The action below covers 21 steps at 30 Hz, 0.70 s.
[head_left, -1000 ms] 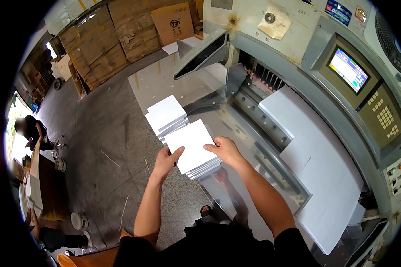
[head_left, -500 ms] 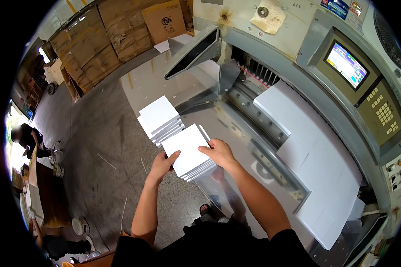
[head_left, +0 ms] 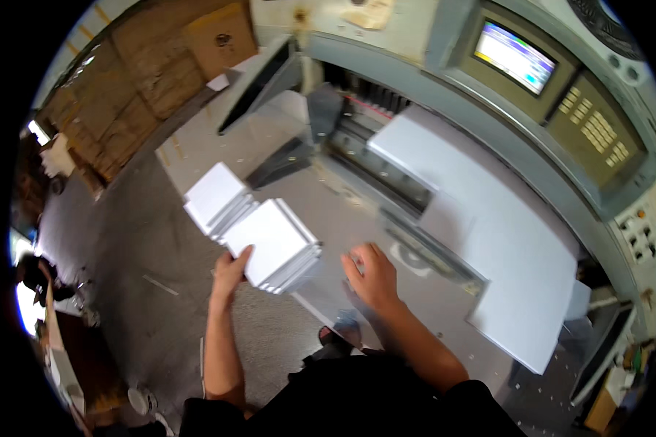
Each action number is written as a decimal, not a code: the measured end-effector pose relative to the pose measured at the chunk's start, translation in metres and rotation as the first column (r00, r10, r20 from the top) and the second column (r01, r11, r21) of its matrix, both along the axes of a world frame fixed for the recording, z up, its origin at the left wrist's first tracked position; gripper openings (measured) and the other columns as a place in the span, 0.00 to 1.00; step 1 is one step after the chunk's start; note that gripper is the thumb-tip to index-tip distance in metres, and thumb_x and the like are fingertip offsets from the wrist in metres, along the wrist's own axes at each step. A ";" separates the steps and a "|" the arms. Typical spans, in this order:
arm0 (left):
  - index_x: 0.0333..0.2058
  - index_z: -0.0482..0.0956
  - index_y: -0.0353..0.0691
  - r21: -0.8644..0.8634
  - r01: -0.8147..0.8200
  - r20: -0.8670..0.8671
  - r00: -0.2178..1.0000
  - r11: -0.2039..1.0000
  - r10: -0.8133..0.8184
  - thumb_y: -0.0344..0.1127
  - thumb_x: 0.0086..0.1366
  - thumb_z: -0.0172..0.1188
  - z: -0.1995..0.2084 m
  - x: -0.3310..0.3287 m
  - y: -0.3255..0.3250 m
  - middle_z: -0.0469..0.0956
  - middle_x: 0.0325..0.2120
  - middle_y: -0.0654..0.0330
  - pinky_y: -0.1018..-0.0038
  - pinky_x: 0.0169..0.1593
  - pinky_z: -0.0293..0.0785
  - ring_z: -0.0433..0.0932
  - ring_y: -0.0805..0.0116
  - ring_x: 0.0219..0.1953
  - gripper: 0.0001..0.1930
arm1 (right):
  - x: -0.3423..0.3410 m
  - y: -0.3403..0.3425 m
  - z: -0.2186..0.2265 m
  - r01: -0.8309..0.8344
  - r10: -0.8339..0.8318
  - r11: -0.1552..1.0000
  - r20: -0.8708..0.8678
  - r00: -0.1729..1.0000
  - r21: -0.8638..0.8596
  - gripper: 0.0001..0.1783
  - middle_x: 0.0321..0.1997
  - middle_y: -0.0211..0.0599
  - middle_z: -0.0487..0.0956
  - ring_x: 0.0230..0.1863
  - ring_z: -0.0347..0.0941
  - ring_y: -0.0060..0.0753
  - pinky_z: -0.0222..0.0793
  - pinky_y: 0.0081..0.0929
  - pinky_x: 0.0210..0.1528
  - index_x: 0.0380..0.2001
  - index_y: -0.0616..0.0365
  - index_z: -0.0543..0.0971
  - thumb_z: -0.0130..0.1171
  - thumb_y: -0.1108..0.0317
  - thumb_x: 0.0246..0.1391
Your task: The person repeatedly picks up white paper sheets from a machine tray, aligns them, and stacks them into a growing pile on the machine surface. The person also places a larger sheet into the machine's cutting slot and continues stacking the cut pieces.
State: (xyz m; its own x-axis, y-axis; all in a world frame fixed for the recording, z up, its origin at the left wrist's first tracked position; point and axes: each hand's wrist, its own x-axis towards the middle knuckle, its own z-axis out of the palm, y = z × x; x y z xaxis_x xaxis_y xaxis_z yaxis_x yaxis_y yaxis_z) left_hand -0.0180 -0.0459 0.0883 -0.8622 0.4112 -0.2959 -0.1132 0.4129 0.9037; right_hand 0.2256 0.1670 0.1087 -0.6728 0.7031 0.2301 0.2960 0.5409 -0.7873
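My left hand (head_left: 230,274) grips the near-left corner of a stack of white paper sheets (head_left: 270,237), thumb on top and fingers out of sight. The layers in this stack sit slightly out of line. My right hand (head_left: 372,274) is off the stack, to its right over the grey metal table (head_left: 328,280); its fingers are loosely curled and slightly blurred, with nothing seen in them. Touching the held stack on its far-left side is a second stack of white paper (head_left: 215,193), at the table's left edge.
A large block of white paper (head_left: 481,197) lies under the paper-cutting machine (head_left: 386,65) on the right. The machine carries a lit screen (head_left: 515,57) and a keypad (head_left: 587,120). Cardboard (head_left: 138,73) stands far left. Another person (head_left: 36,273) is at the left edge.
My right hand has let go of the stack and moved right, away from it. My left hand keeps its hold. The whole view has shifted and blurred.
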 end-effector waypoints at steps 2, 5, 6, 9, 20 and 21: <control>0.44 0.77 0.27 0.042 0.002 0.016 1.000 0.999 -0.003 0.52 0.65 0.63 0.000 0.006 0.002 0.81 0.32 0.57 0.74 0.29 0.78 0.80 0.72 0.29 0.27 | 0.069 0.007 -0.038 0.100 -0.099 0.991 0.014 0.995 -0.094 0.09 0.35 0.38 0.78 0.36 0.76 0.44 0.73 0.39 0.37 0.33 0.55 0.76 0.63 0.63 0.54; 0.41 0.76 0.38 0.209 -0.037 0.022 0.999 0.977 0.033 0.55 0.68 0.57 -0.015 0.007 -0.027 0.75 0.24 0.67 0.80 0.27 0.71 0.74 0.78 0.23 0.22 | 0.181 0.033 -0.077 0.354 -0.380 0.911 0.096 0.920 0.209 0.12 0.37 0.43 0.78 0.39 0.75 0.50 0.72 0.42 0.41 0.36 0.58 0.77 0.62 0.62 0.54; 0.32 0.74 0.43 0.252 -0.174 -0.017 0.983 0.952 0.184 0.55 0.70 0.55 -0.013 0.020 -0.030 0.68 0.18 0.71 0.82 0.23 0.63 0.67 0.81 0.19 0.20 | 0.216 0.046 -0.084 0.430 -0.478 0.854 0.115 0.871 0.294 0.14 0.38 0.45 0.78 0.41 0.75 0.52 0.71 0.44 0.44 0.38 0.59 0.77 0.61 0.61 0.54; 0.20 0.62 0.52 0.352 -0.293 -0.011 0.948 0.889 0.317 0.55 0.69 0.58 -0.050 0.051 -0.058 0.57 0.14 0.74 0.79 0.19 0.47 0.53 0.83 0.15 0.23 | 0.289 0.076 -0.085 0.485 -0.730 0.599 0.186 0.658 0.637 0.27 0.50 0.55 0.77 0.52 0.70 0.56 0.65 0.48 0.54 0.46 0.65 0.77 0.60 0.51 0.55; 0.41 0.77 0.35 0.062 0.210 0.485 0.848 0.976 -0.214 0.46 0.68 0.59 -0.157 0.249 -0.046 0.75 0.24 0.63 0.77 0.28 0.69 0.73 0.75 0.25 0.17 | 0.285 -0.011 -0.085 0.110 -0.261 0.884 0.285 0.922 0.455 0.29 0.53 0.48 0.76 0.56 0.71 0.53 0.67 0.45 0.57 0.49 0.62 0.77 0.61 0.49 0.54; 0.41 0.77 0.35 0.099 0.277 0.546 0.788 0.956 -0.285 0.49 0.68 0.58 -0.142 0.259 -0.034 0.77 0.27 0.62 0.77 0.31 0.71 0.75 0.74 0.27 0.19 | 0.275 -0.022 -0.083 -0.017 -0.125 0.923 0.343 0.931 0.384 0.27 0.54 0.46 0.76 0.56 0.71 0.52 0.68 0.44 0.57 0.51 0.60 0.76 0.61 0.51 0.55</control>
